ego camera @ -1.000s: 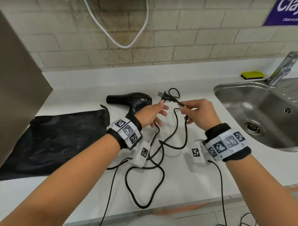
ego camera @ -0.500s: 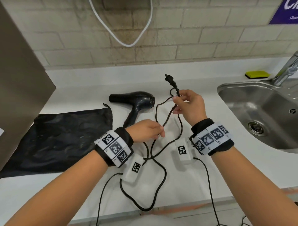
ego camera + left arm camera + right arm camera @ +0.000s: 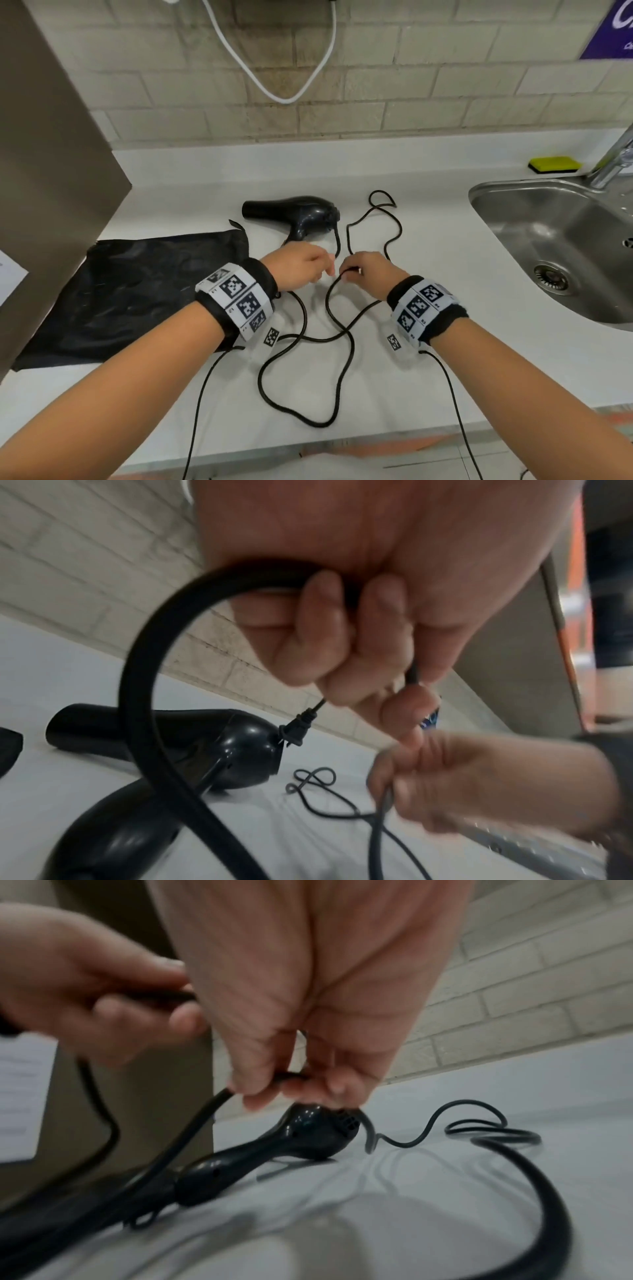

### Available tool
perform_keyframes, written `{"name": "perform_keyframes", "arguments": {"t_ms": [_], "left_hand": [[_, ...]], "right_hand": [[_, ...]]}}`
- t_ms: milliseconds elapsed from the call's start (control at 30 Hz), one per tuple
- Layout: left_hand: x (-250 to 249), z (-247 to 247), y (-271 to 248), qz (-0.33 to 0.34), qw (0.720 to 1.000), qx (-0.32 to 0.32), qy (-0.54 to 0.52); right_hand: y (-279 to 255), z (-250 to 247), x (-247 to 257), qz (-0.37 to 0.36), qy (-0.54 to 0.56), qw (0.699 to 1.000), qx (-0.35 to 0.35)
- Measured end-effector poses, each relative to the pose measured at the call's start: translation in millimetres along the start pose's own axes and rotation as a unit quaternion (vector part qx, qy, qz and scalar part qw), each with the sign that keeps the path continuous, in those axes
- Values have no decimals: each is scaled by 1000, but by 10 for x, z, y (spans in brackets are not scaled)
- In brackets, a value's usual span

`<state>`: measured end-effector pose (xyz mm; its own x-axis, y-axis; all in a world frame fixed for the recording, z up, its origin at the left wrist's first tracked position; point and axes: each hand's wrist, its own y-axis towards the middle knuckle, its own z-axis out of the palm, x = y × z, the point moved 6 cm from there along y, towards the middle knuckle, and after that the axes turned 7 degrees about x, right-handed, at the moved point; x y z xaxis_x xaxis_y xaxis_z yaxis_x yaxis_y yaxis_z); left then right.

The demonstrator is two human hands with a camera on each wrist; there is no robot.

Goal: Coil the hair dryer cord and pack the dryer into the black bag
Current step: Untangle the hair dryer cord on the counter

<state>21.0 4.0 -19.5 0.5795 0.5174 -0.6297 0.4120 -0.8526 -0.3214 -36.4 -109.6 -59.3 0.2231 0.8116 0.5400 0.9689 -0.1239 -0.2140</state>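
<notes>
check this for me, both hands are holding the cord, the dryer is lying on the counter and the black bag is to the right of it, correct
Not quite. Both hands, left hand and right hand, do hold the cord, and the dryer lies on the counter, but the head view shows the black bag to its left.

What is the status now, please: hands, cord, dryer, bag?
Left hand and right hand both grip the cord, plug end at the left. Cord mostly loose, uncoiled. Hair dryer on the counter, outside the black bag. Nothing blocking.
</notes>
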Motion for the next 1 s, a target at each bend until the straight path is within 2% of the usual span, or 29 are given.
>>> {"name": "perform_keyframes", "arguments": {"t_ms": [67,133,267,333,433,467,533,600,667,733,767,867,933,1000], "left_hand": [[50,145,-3,-28,997,40,62],[95,242,10,-57,994,44,83],[179,267,101,-84,996,-23,25],[166,234,154,-77,996,-44,-21],[64,141,178,-49,987,-63,-139],[38,90,173,-50,983,-73,-162],[-16,-17,188,-37,981,-82,-171],[-106,-144,197,-6,982,-89,-167],[-196,-300,189,19,981,-107,-159],[-257,-458,198,34,974,-130,-183],[-270,-537,212,38,969,-146,-196],[-268,-764,245,40,950,-214,-225],[-246,-841,264,38,939,-251,-234],[-236,-846,279,39,934,-269,-232]], "right_hand": [[-20,-133,-24,6,72,994,-79],[-26,-224,-45,14,107,985,-132],[-57,-368,-11,5,168,959,-230],[-64,-394,-11,-1,214,945,-249],[-58,-341,42,-30,291,939,-183],[-63,-324,51,-39,279,945,-164],[-89,-289,-28,-12,195,969,-149],[-129,-239,-188,55,102,985,-130],[-145,-107,-355,109,33,993,-37],[-178,57,-463,141,-37,986,77],[-203,106,-485,150,-81,980,106],[-252,172,-555,168,-183,958,139],[-288,153,-595,195,-165,955,149],[-290,37,-565,197,-104,969,110]]}}
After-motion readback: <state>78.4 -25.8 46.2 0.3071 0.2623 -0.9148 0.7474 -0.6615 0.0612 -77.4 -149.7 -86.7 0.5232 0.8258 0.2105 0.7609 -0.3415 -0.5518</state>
